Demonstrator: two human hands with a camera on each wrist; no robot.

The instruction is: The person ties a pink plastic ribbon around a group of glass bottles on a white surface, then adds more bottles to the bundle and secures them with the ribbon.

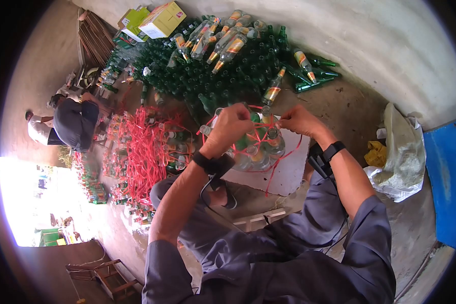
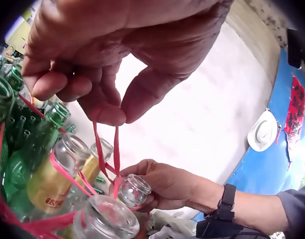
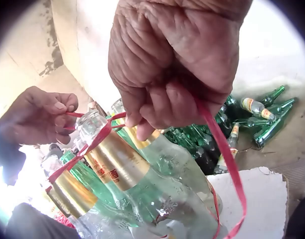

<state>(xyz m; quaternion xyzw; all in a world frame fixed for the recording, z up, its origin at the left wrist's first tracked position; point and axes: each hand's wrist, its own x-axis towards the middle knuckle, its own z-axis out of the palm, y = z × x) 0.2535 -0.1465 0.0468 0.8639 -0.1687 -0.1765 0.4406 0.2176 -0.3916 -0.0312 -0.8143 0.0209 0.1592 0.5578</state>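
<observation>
A cluster of glass bottles point(image 1: 258, 158) stands upright on a white board point(image 1: 294, 162) before me, red plastic ribbon point(image 3: 229, 169) wound about the necks. Some bottles are green, others clear with a gold label point(image 3: 120, 167). Above the necks, my left hand point(image 1: 229, 129) pinches a narrow loop of the ribbon point(image 2: 116, 144) between thumb and fingertips. Across the cluster, my right hand point(image 1: 305, 122) grips the ribbon in curled fingers beside a clear bottle neck point(image 2: 134, 190). From that hand a long loose length trails down past the bottles.
Behind the cluster lies a large heap of green bottles point(image 1: 223, 76), with cartons point(image 1: 162, 20) at its far edge. Tangled red ribbon point(image 1: 144, 147) covers more bottles at left. A white sack point(image 1: 403, 152) and blue panel point(image 1: 446, 177) are at right. Two people point(image 1: 73, 121) bend over at far left.
</observation>
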